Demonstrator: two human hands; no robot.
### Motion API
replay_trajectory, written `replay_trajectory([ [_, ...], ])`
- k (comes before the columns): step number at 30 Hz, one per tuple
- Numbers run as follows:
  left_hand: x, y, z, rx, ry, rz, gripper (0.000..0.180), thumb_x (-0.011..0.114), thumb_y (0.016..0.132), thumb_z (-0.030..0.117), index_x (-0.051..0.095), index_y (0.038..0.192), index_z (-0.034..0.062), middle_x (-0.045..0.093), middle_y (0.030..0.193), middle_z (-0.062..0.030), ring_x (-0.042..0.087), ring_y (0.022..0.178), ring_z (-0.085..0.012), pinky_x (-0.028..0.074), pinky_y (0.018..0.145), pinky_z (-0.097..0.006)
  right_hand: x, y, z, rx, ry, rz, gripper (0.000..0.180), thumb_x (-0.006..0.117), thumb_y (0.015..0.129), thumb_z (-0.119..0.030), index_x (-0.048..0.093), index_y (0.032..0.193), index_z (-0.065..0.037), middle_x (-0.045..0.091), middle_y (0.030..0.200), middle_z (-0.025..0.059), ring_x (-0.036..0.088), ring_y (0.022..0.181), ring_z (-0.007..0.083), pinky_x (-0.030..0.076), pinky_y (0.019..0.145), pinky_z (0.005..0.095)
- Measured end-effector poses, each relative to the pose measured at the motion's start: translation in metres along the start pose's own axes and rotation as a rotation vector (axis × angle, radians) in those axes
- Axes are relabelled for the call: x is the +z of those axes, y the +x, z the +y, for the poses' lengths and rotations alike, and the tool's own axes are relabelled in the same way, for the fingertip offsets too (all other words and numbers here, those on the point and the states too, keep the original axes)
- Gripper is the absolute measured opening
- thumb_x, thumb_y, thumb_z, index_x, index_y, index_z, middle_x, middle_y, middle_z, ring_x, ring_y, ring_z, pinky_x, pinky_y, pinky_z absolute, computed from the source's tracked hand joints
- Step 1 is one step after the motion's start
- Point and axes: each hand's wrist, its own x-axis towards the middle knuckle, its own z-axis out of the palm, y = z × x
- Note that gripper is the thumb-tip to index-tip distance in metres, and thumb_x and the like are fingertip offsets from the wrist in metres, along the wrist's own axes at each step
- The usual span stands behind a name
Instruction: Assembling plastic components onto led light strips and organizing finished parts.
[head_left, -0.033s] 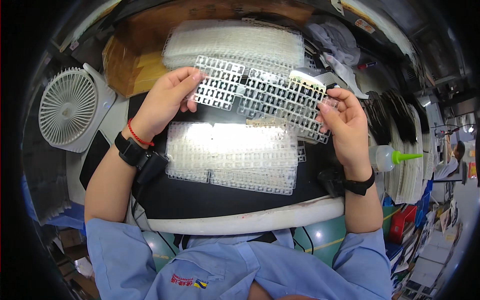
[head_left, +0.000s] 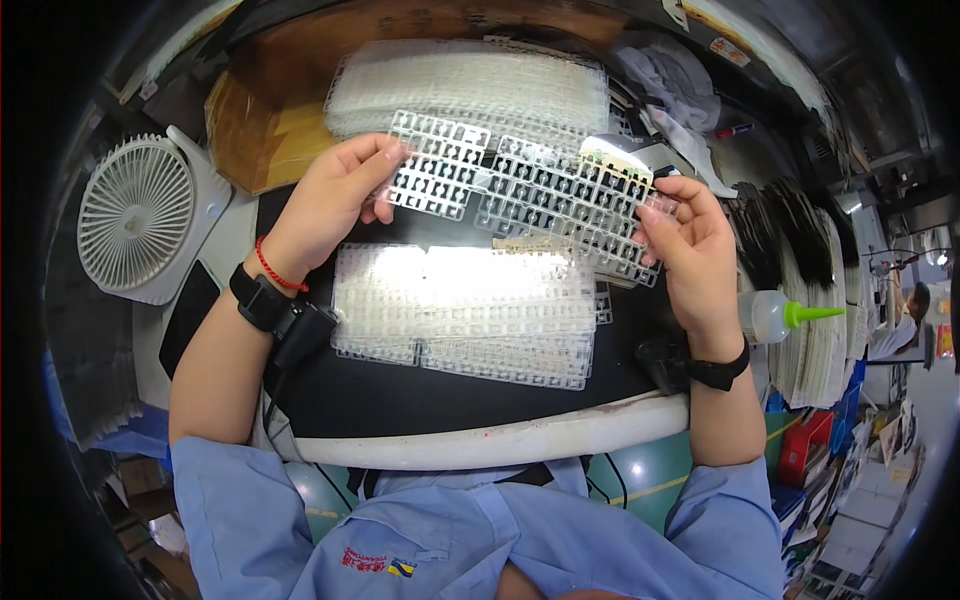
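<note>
Between my two hands I hold up a clear, perforated keyboard-shaped plastic sheet [head_left: 540, 185], tilted so its right end is lower. Its many cutouts run in rows, and a notch splits its upper edge. My left hand [head_left: 345, 190] pinches the left edge between thumb and fingers. The right edge is gripped by my right hand [head_left: 690, 235], thumb in front. Beneath it, a stack of similar clear sheets [head_left: 460, 320] lies on the black mat [head_left: 400, 400], glaring with reflected light. Behind the held sheet sits a larger stack of clear sheets [head_left: 465, 85].
A white fan [head_left: 138, 220] stands at the left beside a wooden box [head_left: 265, 130]. To the right are a squeeze bottle with a green tip [head_left: 768, 316] and tall piles of thin sheets [head_left: 805, 270]. Crumpled white plastic [head_left: 670, 85] lies at the back right. Another person [head_left: 905, 320] appears far right.
</note>
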Motion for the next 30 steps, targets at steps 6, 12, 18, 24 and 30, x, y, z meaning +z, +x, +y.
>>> replay_trajectory([
  [6,0.002,0.001,-0.002,0.015,-0.041,0.007,0.023,0.049,0.098,0.026,0.059,0.105,0.0054,0.05,0.065,0.0077,0.045,0.053,0.0005,0.036,0.05,-0.013,0.0,-0.001,0.0,-0.032,-0.026,0.034,0.03,0.061,0.088,-0.004,0.048,0.114,0.001,0.059,0.095,0.0064,0.059,0.075,0.0079,0.045,0.057,0.0179],
  [12,-0.005,0.003,-0.006,0.094,-0.079,0.088,0.026,0.047,0.099,0.027,0.058,0.107,0.0047,0.05,0.066,0.007,0.045,0.057,-0.0009,0.035,0.052,-0.015,0.003,-0.002,-0.004,-0.068,-0.013,0.055,0.043,0.061,0.087,-0.003,0.043,0.125,0.003,0.059,0.094,0.0059,0.059,0.073,0.009,0.046,0.057,0.0187],
  [18,-0.019,0.012,-0.012,0.207,-0.287,0.201,0.039,0.048,0.098,0.028,0.048,0.127,0.0014,0.059,0.084,-0.0003,0.052,0.071,-0.0055,0.04,0.062,-0.018,0.006,-0.005,0.0,-0.096,-0.172,-0.05,0.052,0.067,0.083,-0.008,0.043,0.128,0.001,0.054,0.101,0.008,0.056,0.082,0.011,0.046,0.067,0.021],
  [24,-0.012,0.009,-0.005,0.182,-0.309,0.332,0.043,0.046,0.099,0.024,0.038,0.135,0.0015,0.058,0.097,-0.0024,0.052,0.08,-0.0064,0.041,0.068,-0.019,0.009,-0.011,0.001,-0.254,-0.973,-0.454,0.067,0.084,0.06,-0.024,0.057,0.117,-0.002,0.05,0.109,0.0122,0.049,0.102,0.0299,0.042,0.089,0.0354],
  [30,-0.016,0.009,-0.011,0.102,-0.26,0.159,0.036,0.046,0.098,0.019,0.045,0.13,0.0033,0.061,0.096,-0.0031,0.054,0.08,-0.0074,0.042,0.069,-0.02,0.013,-0.011,-0.002,-0.195,-0.889,-0.425,0.058,0.084,0.06,-0.018,0.054,0.107,-0.001,0.053,0.105,0.0126,0.049,0.104,0.0286,0.041,0.09,0.0355],
])
